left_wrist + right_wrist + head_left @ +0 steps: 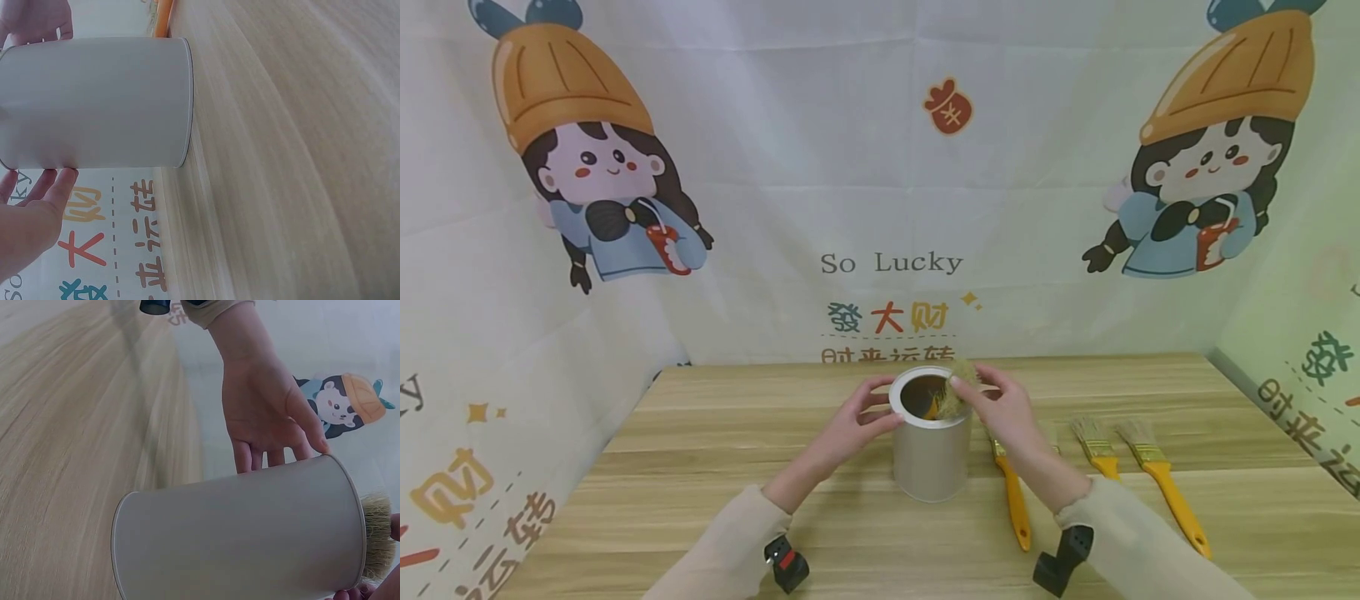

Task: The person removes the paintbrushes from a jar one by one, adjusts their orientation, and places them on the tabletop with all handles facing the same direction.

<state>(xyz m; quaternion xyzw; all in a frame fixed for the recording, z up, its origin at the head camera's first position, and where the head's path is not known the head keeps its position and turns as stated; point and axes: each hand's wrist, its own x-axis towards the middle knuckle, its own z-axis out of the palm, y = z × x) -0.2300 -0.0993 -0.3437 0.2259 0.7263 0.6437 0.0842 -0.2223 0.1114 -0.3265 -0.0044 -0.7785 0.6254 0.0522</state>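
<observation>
A pale grey can [931, 458] stands upright on the wooden table, its top uncovered. My left hand [857, 417] holds the can's left side, thumb at the rim and fingers along the wall, as the right wrist view [265, 412] also shows. At the right of the opening, my right hand [1003, 408] pinches a paintbrush by its pale bristles [961, 385]. The bristles stick up above the rim, and an orange handle shows inside the can. The right wrist view shows these bristles [377, 537] beyond the rim, with a thumb against them.
Several paintbrushes with orange handles lie right of the can: one near brush [1017, 504], a middle brush [1101, 454] and a far-right brush [1165, 483]. My right forearm partly covers them. A printed cloth [1037, 167] hangs behind the table [715, 467].
</observation>
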